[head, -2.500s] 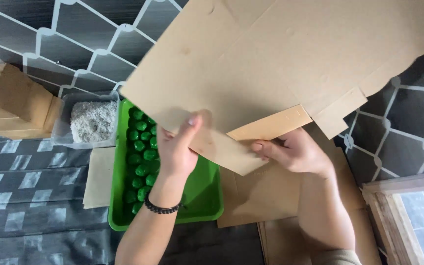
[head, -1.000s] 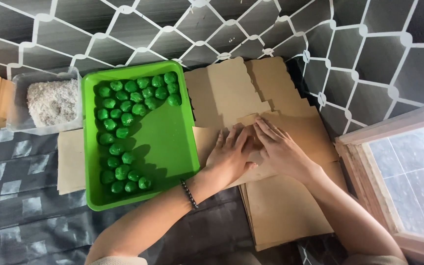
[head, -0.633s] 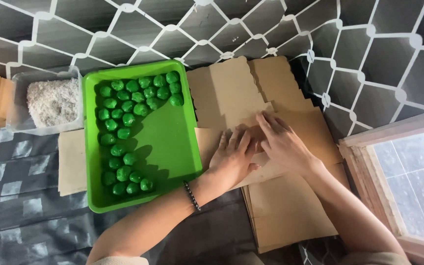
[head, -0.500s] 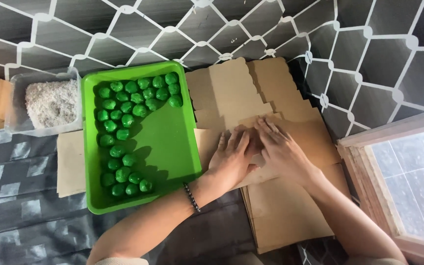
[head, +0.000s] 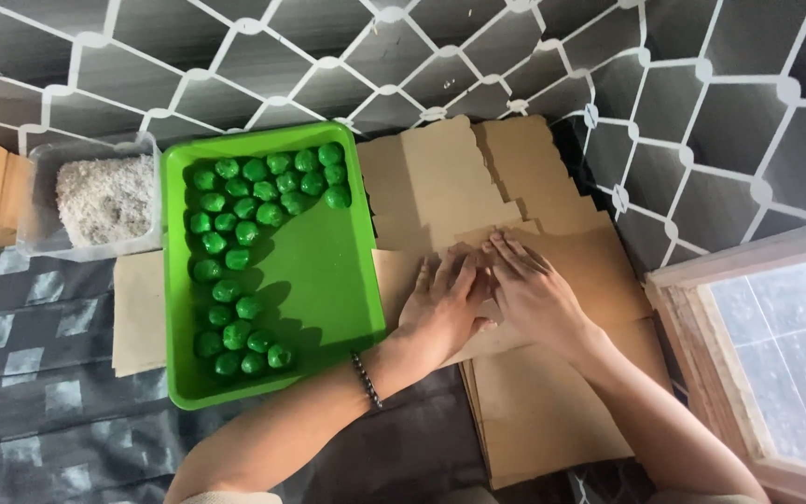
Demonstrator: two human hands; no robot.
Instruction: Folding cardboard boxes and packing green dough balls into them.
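Hands, two, bare, laid side by side on brown cardboard. Left hand [head: 442, 308] lies palm down, fingers spread flat and wide, gripping nothing, a dark beaded bracelet [head: 365, 381] on its wrist. Right hand [head: 532, 297] lies just beside it, likewise flat and open, fingers stretched forward, fingertips of both hands meeting at a raised cardboard flap [head: 496, 231]. Cardboard sheet [head: 599, 280] sits directly beneath both palms, touching them, and extends to the right and toward the person. Stack of further cardboard sheets [head: 464, 177], stepped edges showing, lies beyond the fingertips, against the wall. Green plastic tray [head: 328, 280] sits just left of the left hand, its rim near the thumb side; green balls [head: 263, 201] fill its far edge and left side in an L-shaped run. Clear container of whitish granular material [head: 104, 201] stands left of the tray. Dark wall with white diamond pattern [head: 235, 65] behind; wooden window frame [head: 701, 280] at right.
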